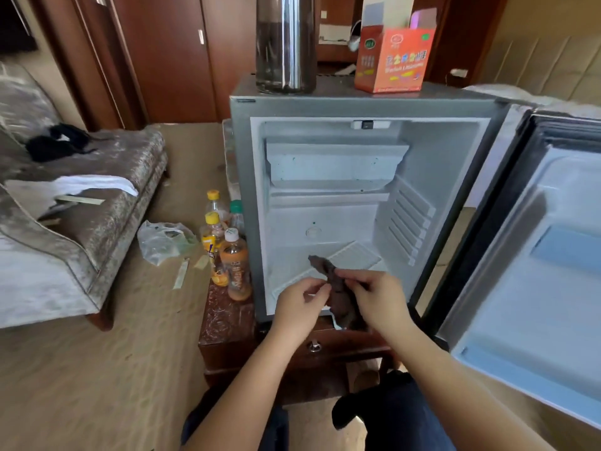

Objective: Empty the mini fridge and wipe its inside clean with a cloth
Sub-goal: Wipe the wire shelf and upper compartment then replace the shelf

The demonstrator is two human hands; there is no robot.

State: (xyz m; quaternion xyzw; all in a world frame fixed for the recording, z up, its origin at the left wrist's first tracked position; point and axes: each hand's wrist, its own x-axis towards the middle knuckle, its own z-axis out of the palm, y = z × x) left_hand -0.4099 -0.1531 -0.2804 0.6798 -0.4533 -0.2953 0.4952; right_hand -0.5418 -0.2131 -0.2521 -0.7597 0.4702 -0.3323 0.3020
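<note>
The grey mini fridge point(242, 164) stands on a low wooden cabinet with its door point(533, 271) swung open to the right. Its white inside holds no bottles; a loose white rack point(354, 257) lies tilted on the floor of the compartment. In front of the opening both hands hold a dark brown cloth point(336, 288). My left hand point(300, 304) pinches its left side and my right hand point(379, 297) pinches its right side. One end of the cloth points up into the fridge, the other hangs below my hands.
Several drink bottles point(235, 265) stand on the cabinet top left of the fridge. A metal flask point(286, 43) and an orange carton point(393, 56) sit on the fridge. A grey sofa point(65, 222) is at the left, a plastic bag point(162, 240) on the carpet.
</note>
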